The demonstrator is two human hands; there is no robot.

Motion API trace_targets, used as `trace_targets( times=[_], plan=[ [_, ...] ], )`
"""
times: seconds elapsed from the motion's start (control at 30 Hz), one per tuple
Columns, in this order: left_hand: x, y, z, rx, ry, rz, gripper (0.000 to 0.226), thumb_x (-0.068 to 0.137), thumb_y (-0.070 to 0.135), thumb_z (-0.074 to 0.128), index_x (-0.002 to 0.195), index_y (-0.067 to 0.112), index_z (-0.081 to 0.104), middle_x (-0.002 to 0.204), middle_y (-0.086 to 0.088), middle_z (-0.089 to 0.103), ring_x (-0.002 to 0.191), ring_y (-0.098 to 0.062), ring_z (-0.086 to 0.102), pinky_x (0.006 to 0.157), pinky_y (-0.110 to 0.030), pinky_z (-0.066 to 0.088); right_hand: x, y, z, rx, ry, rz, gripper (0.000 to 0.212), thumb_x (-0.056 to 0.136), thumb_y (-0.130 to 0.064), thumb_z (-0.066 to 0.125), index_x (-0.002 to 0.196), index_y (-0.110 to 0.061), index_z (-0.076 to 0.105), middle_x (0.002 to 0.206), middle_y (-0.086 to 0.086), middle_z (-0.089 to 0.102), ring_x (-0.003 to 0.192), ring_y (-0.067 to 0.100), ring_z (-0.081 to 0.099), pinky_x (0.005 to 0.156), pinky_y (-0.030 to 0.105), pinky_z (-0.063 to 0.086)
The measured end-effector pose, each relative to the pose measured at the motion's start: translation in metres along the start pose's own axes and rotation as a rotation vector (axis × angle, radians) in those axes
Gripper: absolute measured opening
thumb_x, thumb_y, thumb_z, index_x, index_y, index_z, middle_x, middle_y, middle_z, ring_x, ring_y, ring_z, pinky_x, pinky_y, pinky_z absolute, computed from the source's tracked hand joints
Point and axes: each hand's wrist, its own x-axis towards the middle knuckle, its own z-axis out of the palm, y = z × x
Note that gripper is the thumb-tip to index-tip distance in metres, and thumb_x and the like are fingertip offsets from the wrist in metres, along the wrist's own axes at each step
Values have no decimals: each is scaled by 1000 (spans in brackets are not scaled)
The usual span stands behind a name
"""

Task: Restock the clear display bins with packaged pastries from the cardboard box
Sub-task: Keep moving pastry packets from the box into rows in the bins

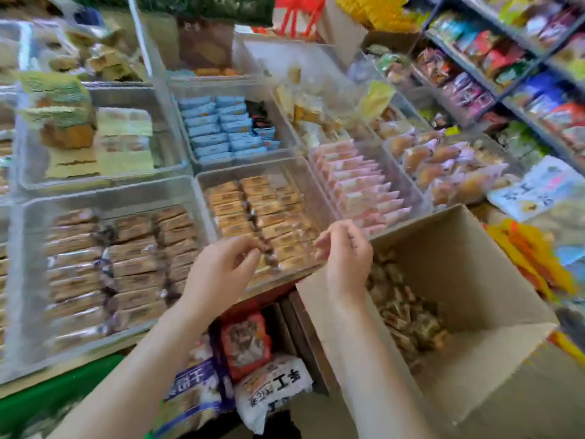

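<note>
Both hands (281, 261) forward, fingers loosely curled

Metal wall shelving (493, 90) stocked with snack packets (468, 87).

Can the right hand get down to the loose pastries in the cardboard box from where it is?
Probably yes. The right hand hovers beside the cardboard box, whose flaps stand open. The wrapped pastries inside lie uncovered, with nothing between them and the hand. Its curled fingers seem to hold nothing, though blur leaves that unsure.
</note>
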Motion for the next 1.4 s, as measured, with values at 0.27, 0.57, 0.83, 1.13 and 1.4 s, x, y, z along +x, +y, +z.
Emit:
trace_targets(
  times=[0.27,0.57,0.83,1.13,1.4],
  plan=[
    [81,149,197,494,-188,210,49,101,51,46,141,24,48,131,-3,57,119,-26,56,90,-38,47,162,165,-167,173,356,659,25,90,-27,52,85,-8,68,84,11,72,71,28,68,67,37,59],
    [120,154,258,910,-35,227,68,96,71,24,95,14,62,69,-3,63,52,-27,62,45,-30,47,220,304,-197,125,269,1060,54,97,-31,60,145,-9,47,136,14,59,114,36,62,93,46,55],
    [125,141,266,898,86,325,66,94,69,28,78,13,59,57,-3,59,42,-25,55,48,-25,26,244,330,-184,226,199,1133,41,96,-12,59,137,-18,55,129,10,62,106,32,63,68,37,57],
    [126,141,265,916,108,331,66,94,69,33,77,11,59,54,-2,55,40,-23,52,50,-26,27,241,289,-188,213,28,1133,13,95,-32,64,97,-19,64,80,3,65,64,15,56,52,21,43],
    [107,152,242,530,-199,355,81,83,78,49,149,33,39,147,0,49,135,-24,44,103,-45,43,193,157,-212,124,-226,999,38,93,-38,59,119,-11,65,80,8,69,52,14,55,49,25,45]
  ],
)
